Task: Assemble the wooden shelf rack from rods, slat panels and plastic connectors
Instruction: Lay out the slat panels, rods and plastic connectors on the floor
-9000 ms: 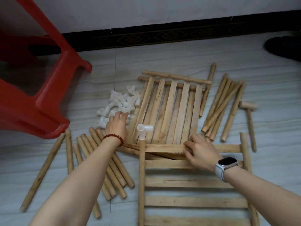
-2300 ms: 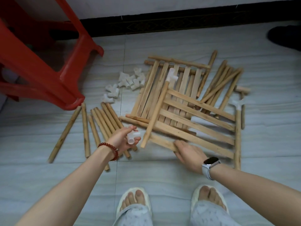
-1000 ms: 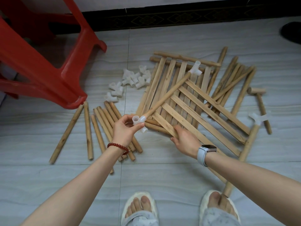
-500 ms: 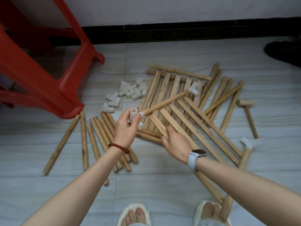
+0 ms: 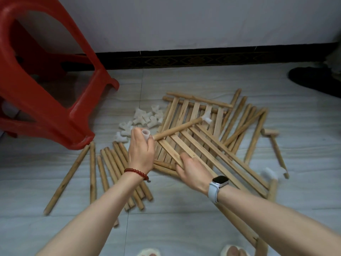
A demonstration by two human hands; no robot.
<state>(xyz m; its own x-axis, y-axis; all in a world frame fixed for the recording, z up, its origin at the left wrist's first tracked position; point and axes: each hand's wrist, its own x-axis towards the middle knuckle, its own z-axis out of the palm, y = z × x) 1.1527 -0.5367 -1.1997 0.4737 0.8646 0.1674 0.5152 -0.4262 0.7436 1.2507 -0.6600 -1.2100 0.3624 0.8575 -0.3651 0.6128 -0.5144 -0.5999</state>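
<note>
A room in a home is suggested. The work is laid out directly on a floor [image 5: 184,209] of pale grey veined tiles, bounded by a plain white wall [image 5: 184,21] with a dark patterned skirting band [image 5: 184,59] along its foot. A red plastic stool [image 5: 46,100] is stood on the tiles at the left. Slippered feet [image 5: 232,251] are seen at the lower edge, and a dark shoe [image 5: 313,80] is left near the wall at the right.
</note>
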